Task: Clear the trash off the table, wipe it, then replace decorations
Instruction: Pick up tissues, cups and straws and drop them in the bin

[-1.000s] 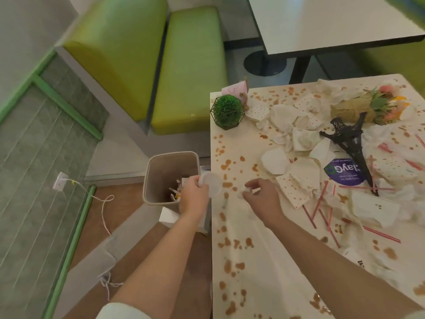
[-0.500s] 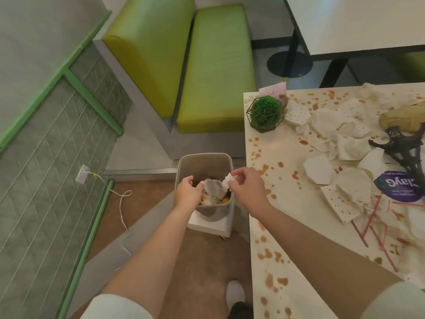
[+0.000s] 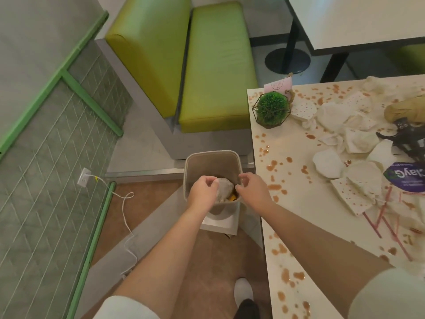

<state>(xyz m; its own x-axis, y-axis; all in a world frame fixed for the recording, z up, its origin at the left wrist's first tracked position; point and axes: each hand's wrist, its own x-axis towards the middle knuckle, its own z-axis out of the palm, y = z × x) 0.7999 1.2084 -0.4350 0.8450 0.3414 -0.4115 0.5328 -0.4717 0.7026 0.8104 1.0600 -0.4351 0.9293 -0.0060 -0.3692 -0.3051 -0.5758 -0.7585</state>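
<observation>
Both my hands hover over the beige trash bin (image 3: 212,157) beside the table. My left hand (image 3: 202,193) and my right hand (image 3: 253,189) have loosely curled fingers and hold nothing. Crumpled paper (image 3: 224,188) lies in the bin between them. The cream table (image 3: 299,143) is spattered with brown stains. On it lie white napkins (image 3: 326,162), a spotted napkin (image 3: 351,196), red straws (image 3: 379,217) and a purple round label (image 3: 407,178). Decorations stand among them: a green ball in a wire frame (image 3: 272,109), a black tower model (image 3: 409,139), a paper-wrapped bouquet (image 3: 404,109) and a pink card (image 3: 278,85).
A green bench (image 3: 218,65) stands behind the bin, against the table's far left corner. A second table (image 3: 356,19) stands at the back right. The bin rests on a white box (image 3: 220,223). A white cable (image 3: 126,215) trails across the floor from a wall socket.
Both hands moved from the table edge to over the bin. The white scraps they held are gone from their fingers, and the view has swung left.
</observation>
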